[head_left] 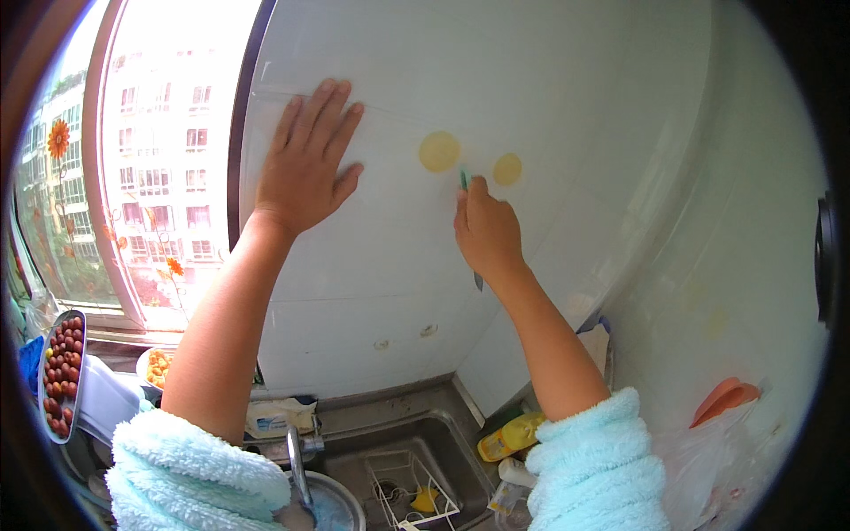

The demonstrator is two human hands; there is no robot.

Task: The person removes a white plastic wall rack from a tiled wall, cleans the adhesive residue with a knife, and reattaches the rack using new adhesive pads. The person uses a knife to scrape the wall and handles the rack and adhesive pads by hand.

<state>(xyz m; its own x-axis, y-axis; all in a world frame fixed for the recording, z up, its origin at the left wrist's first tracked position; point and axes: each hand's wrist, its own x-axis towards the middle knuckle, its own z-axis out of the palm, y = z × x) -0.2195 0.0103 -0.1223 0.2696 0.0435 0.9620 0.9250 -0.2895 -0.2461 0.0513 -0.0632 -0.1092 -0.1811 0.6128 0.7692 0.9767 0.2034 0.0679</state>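
My left hand (pixel 305 159) lies flat on the white glossy wall (pixel 372 248), fingers spread, close to the window's dark frame. My right hand (pixel 490 228) is closed around a slim tool (pixel 463 180) with a green tip at the fingertips and a dark end below the fist. Its exact kind is hidden by my fingers. The tip points at the wall between a larger yellow round patch (pixel 439 151) and a smaller yellow round patch (pixel 507 169). Whether it touches the wall I cannot tell.
Below is a metal sink (pixel 452 442) with a faucet (pixel 298 460), a basin (pixel 341 496) and a white wire rack (pixel 403 496). A yellow bottle (pixel 509 436) stands right of it. A tray of reddish-brown round fruit (pixel 64 376) sits by the window. A plastic bag (pixel 708 451) hangs right.
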